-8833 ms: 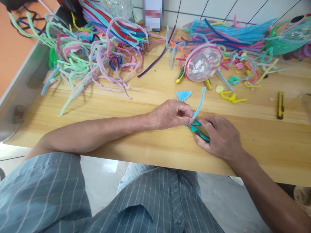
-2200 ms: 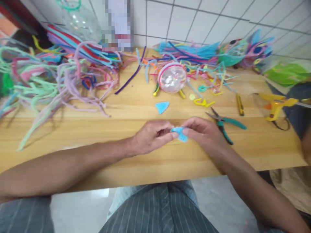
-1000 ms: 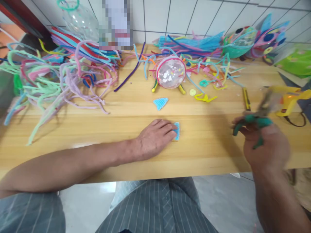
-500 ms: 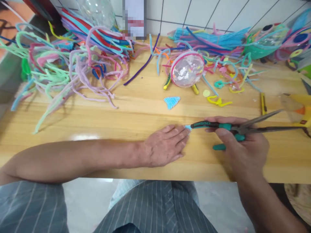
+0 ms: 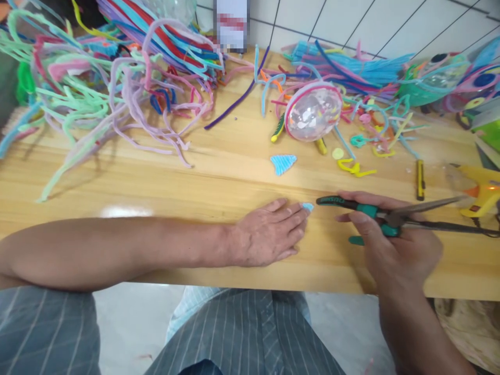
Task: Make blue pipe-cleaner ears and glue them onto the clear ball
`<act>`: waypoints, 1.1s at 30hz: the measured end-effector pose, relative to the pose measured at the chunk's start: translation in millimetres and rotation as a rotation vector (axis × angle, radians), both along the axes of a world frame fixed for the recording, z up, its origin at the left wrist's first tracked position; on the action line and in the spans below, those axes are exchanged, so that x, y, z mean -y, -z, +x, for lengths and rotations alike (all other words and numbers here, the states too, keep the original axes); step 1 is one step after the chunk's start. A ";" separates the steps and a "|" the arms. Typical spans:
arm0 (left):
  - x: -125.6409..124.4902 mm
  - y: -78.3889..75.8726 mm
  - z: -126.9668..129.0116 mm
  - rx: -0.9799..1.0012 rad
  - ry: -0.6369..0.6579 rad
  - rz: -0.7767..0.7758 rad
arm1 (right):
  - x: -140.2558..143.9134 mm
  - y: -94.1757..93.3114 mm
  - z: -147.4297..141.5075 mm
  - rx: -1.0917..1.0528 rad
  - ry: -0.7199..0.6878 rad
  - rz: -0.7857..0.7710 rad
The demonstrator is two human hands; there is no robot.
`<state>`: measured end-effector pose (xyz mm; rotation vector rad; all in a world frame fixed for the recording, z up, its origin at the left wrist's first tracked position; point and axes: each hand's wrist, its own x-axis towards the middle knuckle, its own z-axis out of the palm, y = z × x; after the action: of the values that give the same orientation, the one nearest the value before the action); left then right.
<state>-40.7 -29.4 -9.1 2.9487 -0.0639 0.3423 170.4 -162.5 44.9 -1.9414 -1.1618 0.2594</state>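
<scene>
My left hand (image 5: 269,233) lies flat on the wooden table, fingers stretched to the right. Its fingertips cover most of a small light blue fuzzy piece (image 5: 308,207); only a tip of it shows. In my right hand (image 5: 402,255) are long-nose pliers (image 5: 385,217) with black and green handles, turned so that their slightly parted jaws point right. One handle end hovers just right of the blue piece, with a small gap between them. Beyond my left hand lies a blue triangle of wound pipe cleaner (image 5: 283,164).
Loose pipe cleaners (image 5: 128,104) heap at the left, with a bundle (image 5: 351,65) along the tiled wall. A clear plastic dome with a pink rim (image 5: 313,112) sits mid-table, over yellow-and-green handles. At the right are a yellow cutter knife (image 5: 420,179) and a yellow glue gun (image 5: 482,192).
The pliers' handle end, which was touching the blue piece or right against it, has drawn slightly to the right. My left hand stays flat on the table. The view has shifted a little.
</scene>
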 end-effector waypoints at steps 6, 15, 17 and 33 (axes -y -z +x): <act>-1.4 2.2 0.7 0.028 0.016 0.019 | -2.2 2.5 1.0 0.029 -0.050 -0.096; -2.5 -2.2 1.5 0.006 0.018 0.019 | 0.4 4.5 -1.2 -0.013 -0.044 -0.042; -2.4 -1.6 1.4 0.015 0.019 0.007 | 0.3 4.5 -3.1 -0.049 0.007 0.068; -4.3 0.6 2.3 0.048 0.041 0.000 | 4.4 13.0 -6.1 -0.089 -0.089 0.064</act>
<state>-38.5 -25.1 -9.8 2.9351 -0.1306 0.4066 164.4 -166.9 31.9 -1.8072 -1.1853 0.3476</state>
